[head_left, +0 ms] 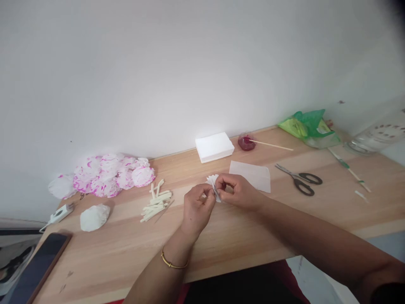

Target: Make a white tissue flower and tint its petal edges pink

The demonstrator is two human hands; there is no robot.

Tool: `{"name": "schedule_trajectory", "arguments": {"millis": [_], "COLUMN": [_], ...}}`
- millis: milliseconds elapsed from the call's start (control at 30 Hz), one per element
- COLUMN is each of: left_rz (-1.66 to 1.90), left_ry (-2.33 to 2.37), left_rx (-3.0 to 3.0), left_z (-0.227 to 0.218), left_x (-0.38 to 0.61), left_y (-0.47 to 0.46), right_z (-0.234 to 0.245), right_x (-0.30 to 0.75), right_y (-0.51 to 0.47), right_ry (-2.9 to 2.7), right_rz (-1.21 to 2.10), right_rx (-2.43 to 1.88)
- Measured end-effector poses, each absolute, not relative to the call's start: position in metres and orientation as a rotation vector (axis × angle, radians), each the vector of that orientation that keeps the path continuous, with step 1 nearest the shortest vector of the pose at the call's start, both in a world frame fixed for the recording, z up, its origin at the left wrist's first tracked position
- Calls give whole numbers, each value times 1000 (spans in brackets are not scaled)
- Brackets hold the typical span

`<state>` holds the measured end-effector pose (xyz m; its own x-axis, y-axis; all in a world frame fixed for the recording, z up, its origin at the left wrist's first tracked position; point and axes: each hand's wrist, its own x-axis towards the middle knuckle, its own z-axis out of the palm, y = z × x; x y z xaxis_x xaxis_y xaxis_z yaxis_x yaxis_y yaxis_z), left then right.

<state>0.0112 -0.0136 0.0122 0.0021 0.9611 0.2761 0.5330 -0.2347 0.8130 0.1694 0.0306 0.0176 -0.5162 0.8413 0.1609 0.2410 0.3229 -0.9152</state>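
Note:
Near the middle of the wooden table, my left hand [198, 207] and my right hand [236, 191] meet at a folded white tissue [212, 179]. Both hands pinch it at its middle between thumb and fingers, and its pleated end fans out above them. A thin dark strand seems to cross the tissue at the fingertips, too small to make out. Just behind my right hand lies a flat white tissue sheet [253, 175]. Pale cream sticks [157, 203] lie in a loose pile left of my left hand.
White-and-pink tissue flowers [110, 174] cluster at the back left, near a plain white one [94, 217], a power adapter [61, 213] and a phone [41, 266]. Behind my hands stand a tissue stack [215, 147] and a red dye cup [246, 142]. Scissors [300, 178], a green bag [308, 126] and a glass jar [370, 137] are rightward.

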Motion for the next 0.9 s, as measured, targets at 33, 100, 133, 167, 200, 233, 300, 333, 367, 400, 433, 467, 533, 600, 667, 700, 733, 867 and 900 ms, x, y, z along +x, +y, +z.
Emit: {"name": "schedule_trajectory", "arguments": {"millis": [33,100,133,167,200,233,300,333,367,400,433,467,533,600,667,700,733,867,900], "left_rz": [1153,1147,1142,1139,1135,1131,1128,1127,1125,1122,1119,1115,1103,1096,1097,1103,1112,1160,1168], "left_ry": [1537,1549,1556,1563,1568,1569,1566,1565,1566,1570,1573,1577,1583,1588,1590,1589,1587,1569,1567], "left_rx": [1787,1781,1787,1799,1819,1844,1893,1912,1922,1924,1917,1905,1873,1844,1820,1809,1797,1748,1737], "left_z": [12,12,12,12,12,12,12,12,11,11,11,11,11,13,14,15,16,16,16], "left_x": [11,10,10,10,10,10,10,10,11,11,11,11,11,11,11,11,11,10,10], "left_y": [-14,-14,-14,-15,-15,-14,-14,-14,-14,-14,-14,-14,-14,-14,-14,-14,-14,-14,-14], "right_z": [17,17,17,18,17,17,17,16,16,16,15,15,14,14,14,14,14,15,15], "right_x": [169,169,168,168,168,167,167,167,167,167,167,167,168,169,170,169,169,168,168], "right_y": [30,30,30,30,30,30,29,29,29,29,30,30,31,32,32,32,32,31,30], "right_ry": [-1941,-1943,-1944,-1946,-1947,-1950,-1957,-1960,-1960,-1959,-1956,-1949,-1924,-1896,-1890,-1896,-1910,-1952,-1958], "right_rz": [1183,1180,1180,1181,1178,1174,1160,1153,1148,1149,1155,1167,1205,1243,1264,1265,1263,1243,1238], "right_rx": [-960,-980,-990,-995,-999,-1000,-1004,-1006,-1009,-1011,-1011,-1008,-997,-988,-987,-989,-989,-955,-944]}}
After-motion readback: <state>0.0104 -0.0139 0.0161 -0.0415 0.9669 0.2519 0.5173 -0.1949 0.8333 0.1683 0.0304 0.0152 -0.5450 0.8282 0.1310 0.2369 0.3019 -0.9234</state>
